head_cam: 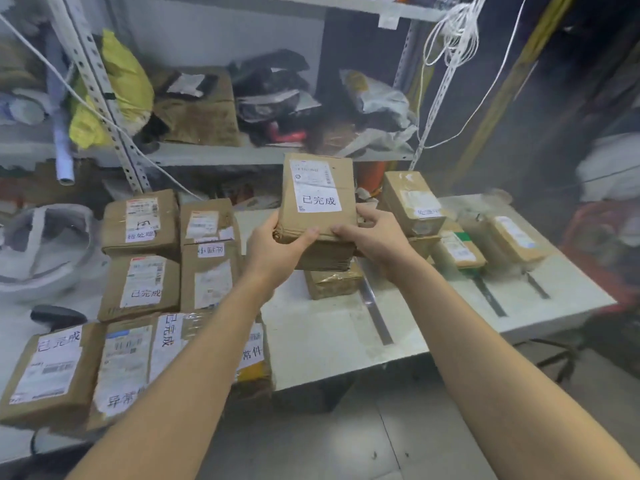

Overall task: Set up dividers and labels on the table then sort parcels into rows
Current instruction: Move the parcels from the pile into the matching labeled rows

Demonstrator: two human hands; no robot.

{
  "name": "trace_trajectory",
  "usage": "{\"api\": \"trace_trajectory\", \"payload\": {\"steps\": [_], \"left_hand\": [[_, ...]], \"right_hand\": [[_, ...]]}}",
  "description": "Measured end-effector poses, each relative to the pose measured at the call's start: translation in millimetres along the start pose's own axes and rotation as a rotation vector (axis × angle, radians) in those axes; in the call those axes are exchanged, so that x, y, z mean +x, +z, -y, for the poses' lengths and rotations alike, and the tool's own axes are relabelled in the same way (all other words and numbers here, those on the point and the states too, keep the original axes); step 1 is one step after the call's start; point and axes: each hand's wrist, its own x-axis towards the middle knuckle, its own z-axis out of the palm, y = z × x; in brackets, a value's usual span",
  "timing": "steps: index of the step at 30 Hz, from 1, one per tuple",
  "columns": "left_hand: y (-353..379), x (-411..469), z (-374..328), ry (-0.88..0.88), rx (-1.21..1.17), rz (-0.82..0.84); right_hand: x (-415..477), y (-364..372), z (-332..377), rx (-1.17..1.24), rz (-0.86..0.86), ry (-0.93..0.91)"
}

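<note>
A brown parcel (318, 195) is held upright above the counter (329, 334), its white label (319, 199) reading "已完成". The left hand (277, 244) and right hand (374, 237) grip its lower edge, fingers (308, 235) curled round it. At 8 o'clock lie parcels marked "待处理" (140, 223) and "已完成" (142, 285); at 7 o'clock another begins "异常" (123, 368). A dark divider strip (375, 313) lies at 5 o'clock, more parcels (414, 202) at 3 o'clock with blurred writing.
</note>
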Motion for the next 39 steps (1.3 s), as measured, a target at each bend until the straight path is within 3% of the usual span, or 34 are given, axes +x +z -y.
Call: {"api": "trace_trajectory", "payload": {"steps": [10, 21, 27, 39], "left_hand": [[137.3, -76.0, -32.9, 0.016, 0.147, 0.007], [309.6, -120.2, -60.8, -0.043, 0.107, 0.024], [380.3, -89.6, -74.0, -0.050, 0.051, 0.066], [474.5, 53.9, -46.4, -0.114, -0.049, 0.123]], "right_hand": [[-62.1, -147.3, -65.7, 0.021, -0.019, 0.080], [-83.5, -317.5, -130.5, 0.072, -0.020, 0.104], [-41.2, -379.4, -140.3, 0.053, -0.025, 0.094], [111.7, -446.8, -165.8, 0.092, -0.028, 0.202]]}}
